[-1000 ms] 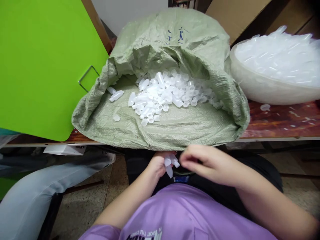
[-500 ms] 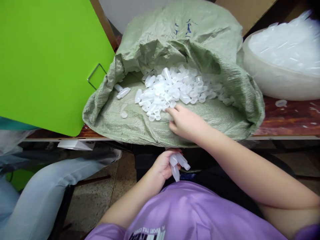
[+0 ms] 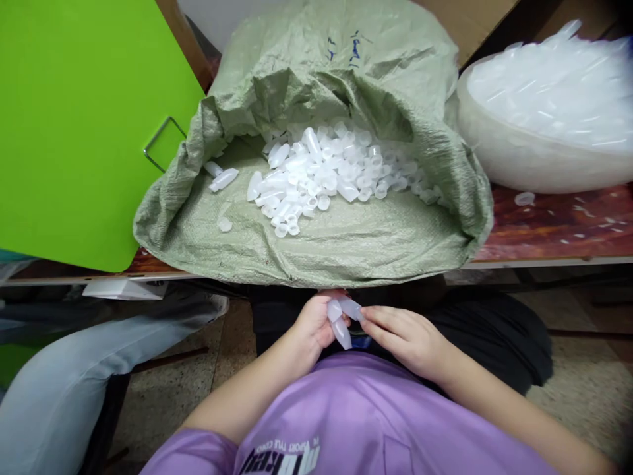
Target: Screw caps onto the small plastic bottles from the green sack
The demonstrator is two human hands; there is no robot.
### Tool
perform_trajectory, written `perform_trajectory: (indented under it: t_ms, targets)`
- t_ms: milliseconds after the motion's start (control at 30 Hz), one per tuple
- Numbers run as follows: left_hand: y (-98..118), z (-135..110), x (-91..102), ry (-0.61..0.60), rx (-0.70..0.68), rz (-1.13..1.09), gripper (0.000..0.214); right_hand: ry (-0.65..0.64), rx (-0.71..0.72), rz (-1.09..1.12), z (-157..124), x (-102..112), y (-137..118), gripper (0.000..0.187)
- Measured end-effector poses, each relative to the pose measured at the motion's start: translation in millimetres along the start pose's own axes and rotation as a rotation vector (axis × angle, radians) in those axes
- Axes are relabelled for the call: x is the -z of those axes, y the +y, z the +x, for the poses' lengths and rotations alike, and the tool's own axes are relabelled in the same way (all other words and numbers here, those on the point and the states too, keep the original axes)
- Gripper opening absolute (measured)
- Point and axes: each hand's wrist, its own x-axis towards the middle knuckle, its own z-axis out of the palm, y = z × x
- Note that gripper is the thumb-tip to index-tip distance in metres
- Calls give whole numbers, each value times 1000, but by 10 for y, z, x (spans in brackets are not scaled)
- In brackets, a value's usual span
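My left hand point(image 3: 311, 328) is closed around a few small translucent white plastic caps point(image 3: 340, 321), held just below the table edge over my lap. My right hand point(image 3: 403, 335) sits right beside them, its fingertips pinched against the caps. What the right fingers themselves hold is hidden. Above the hands, a green woven sack point(image 3: 316, 247) lies open on the table with a pile of loose white caps point(image 3: 321, 175) inside it.
A white basin point(image 3: 524, 161) heaped with translucent plastic pieces stands at the right on the reddish table point(image 3: 558, 231). A bright green board point(image 3: 79, 125) with a metal clip leans at the left. Another person's leg in light trousers point(image 3: 74, 369) is at the lower left.
My right hand has drawn back from the pile in the sack and come down to meet my left hand at my lap. The left hand kept its caps.
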Motion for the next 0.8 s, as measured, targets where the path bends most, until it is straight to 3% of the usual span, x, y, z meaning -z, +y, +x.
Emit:
perform_trajectory:
  t_ms: [100,200,267,400,500,600,800]
  targets:
    - [-36,-5,-35,60,-64,20,6,-34,-204,78,-16,-65,91,23]
    - [-62,12,-61,113,-156,28,4,-80,-526,138,25,-158,117,39]
    - [-67,36,-67,141,-222,32,3,-71,-614,140,47,-215,108,40]
    - [-64,82,-60,173,-277,60,5,36,-572,209,33,-298,105,35]
    - [-68,101,-64,179,-261,88,5,23,-693,346,9,-334,134,37]
    - [-69,111,-72,181,-257,90,7,55,-651,264,-2,-363,151,32]
    - [-75,115,-30,226,-259,71,11,-70,-659,263,7,-468,109,30]
